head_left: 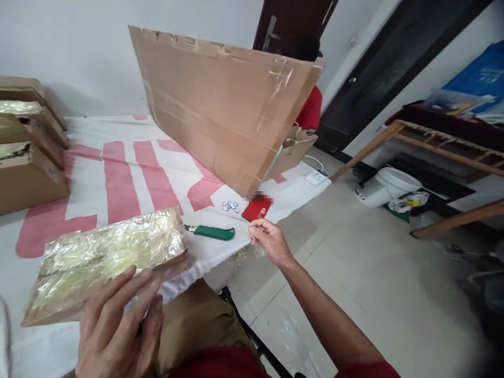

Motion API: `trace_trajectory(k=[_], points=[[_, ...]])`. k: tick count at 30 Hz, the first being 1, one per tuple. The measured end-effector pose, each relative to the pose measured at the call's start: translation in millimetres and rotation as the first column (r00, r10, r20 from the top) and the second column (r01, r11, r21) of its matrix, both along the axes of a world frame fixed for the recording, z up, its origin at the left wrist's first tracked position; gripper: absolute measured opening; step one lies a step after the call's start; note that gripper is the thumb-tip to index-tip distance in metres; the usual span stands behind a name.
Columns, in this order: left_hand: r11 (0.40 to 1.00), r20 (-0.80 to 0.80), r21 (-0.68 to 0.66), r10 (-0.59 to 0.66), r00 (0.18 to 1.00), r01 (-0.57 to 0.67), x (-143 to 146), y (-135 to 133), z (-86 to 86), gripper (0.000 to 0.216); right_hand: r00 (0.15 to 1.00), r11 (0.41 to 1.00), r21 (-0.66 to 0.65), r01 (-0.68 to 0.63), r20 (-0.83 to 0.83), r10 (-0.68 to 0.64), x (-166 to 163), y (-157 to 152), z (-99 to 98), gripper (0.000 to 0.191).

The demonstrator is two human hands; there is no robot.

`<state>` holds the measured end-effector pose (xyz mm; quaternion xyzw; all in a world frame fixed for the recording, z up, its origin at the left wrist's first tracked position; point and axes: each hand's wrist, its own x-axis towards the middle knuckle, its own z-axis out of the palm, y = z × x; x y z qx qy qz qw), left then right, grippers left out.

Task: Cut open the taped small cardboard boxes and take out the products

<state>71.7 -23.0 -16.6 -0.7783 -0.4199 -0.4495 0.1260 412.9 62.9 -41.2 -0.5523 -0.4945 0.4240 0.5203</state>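
My left hand (pixel 118 325) is at the lower left, its fingers pressed against the near edge of a flat cardboard box (pixel 106 257) topped with crinkled gold foil. It holds the box tilted over the table edge and my lap. My right hand (pixel 270 241) reaches out over the table's corner. Its thumb and fingers are pinched on a thin scrap of clear film (pixel 242 257) that hangs below them. A green-handled knife (pixel 212 232) lies on the cloth between my two hands.
A large taped cardboard sheet (pixel 224 105) is held up over the table, with a person in a red shirt (pixel 311 107) behind it. A red packet (pixel 258 207) and small white pieces (pixel 230 206) lie near the corner. Stacked boxes (pixel 27 147) stand left, a white bucket (pixel 396 184) on the floor.
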Motion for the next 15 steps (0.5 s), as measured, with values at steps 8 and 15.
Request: trace_trajectory(k=[8, 15], points=[[0.982, -0.067, -0.146, -0.131, 0.989, 0.12, 2.9, -27.3, -17.0, 0.039, 0.988, 0.996, 0.012, 0.087, 0.13, -0.087, 49.6, 31.3, -0.9, 0.037], [0.953, 0.021, -0.286, -0.102, 0.995, 0.104, 5.5, -42.7, -30.2, 0.029, 0.972, 0.992, -0.108, 0.06, 0.234, -0.033, 62.0, -18.2, -36.7, 0.036]])
